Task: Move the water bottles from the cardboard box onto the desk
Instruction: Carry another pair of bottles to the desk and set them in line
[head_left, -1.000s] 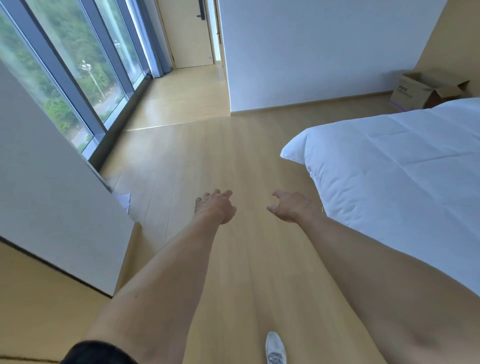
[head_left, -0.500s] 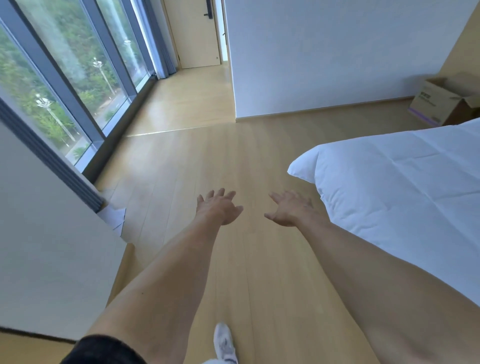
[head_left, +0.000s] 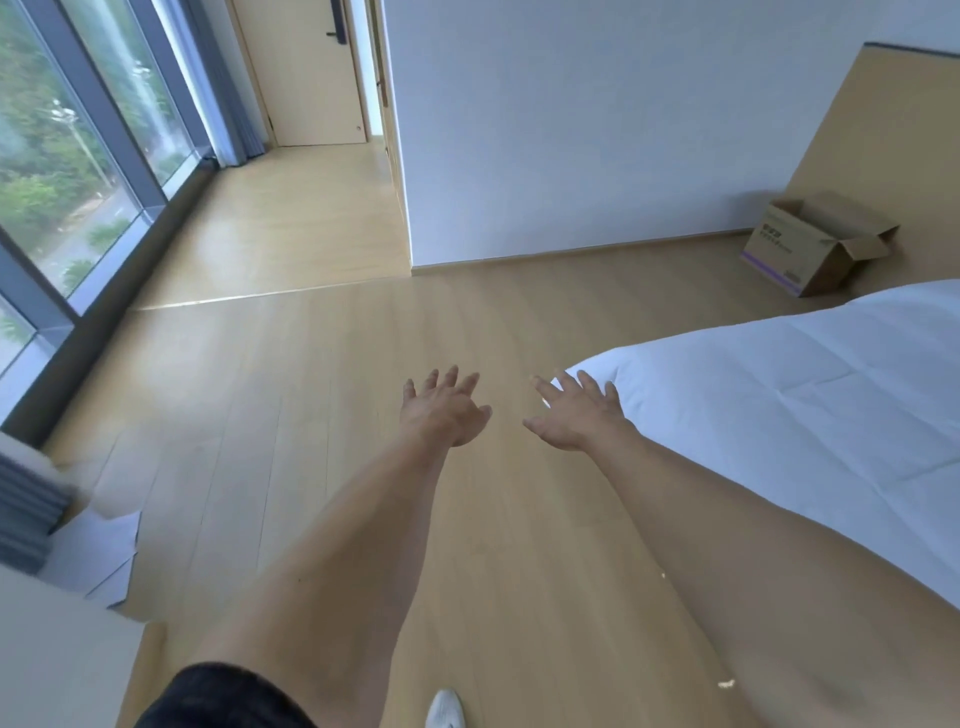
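An open cardboard box (head_left: 810, 244) with purple print stands on the wooden floor at the far right, against the wall beside a wooden panel. Its inside is hidden from here, and I see no water bottles. My left hand (head_left: 441, 410) and my right hand (head_left: 576, 413) reach forward over the floor, side by side, fingers spread and holding nothing. Both are far from the box. No desk is in view.
A bed with a white duvet (head_left: 779, 415) fills the right side, its corner just beyond my right hand. Tall windows (head_left: 78, 156) line the left wall. A white wall corner (head_left: 410, 249) juts out ahead, with a passage and door (head_left: 306, 78) beyond. Papers (head_left: 104, 551) lie at lower left.
The view has moved forward and turned right, bringing the box more fully into sight. Both hands have gone from loosely curled to fingers spread.
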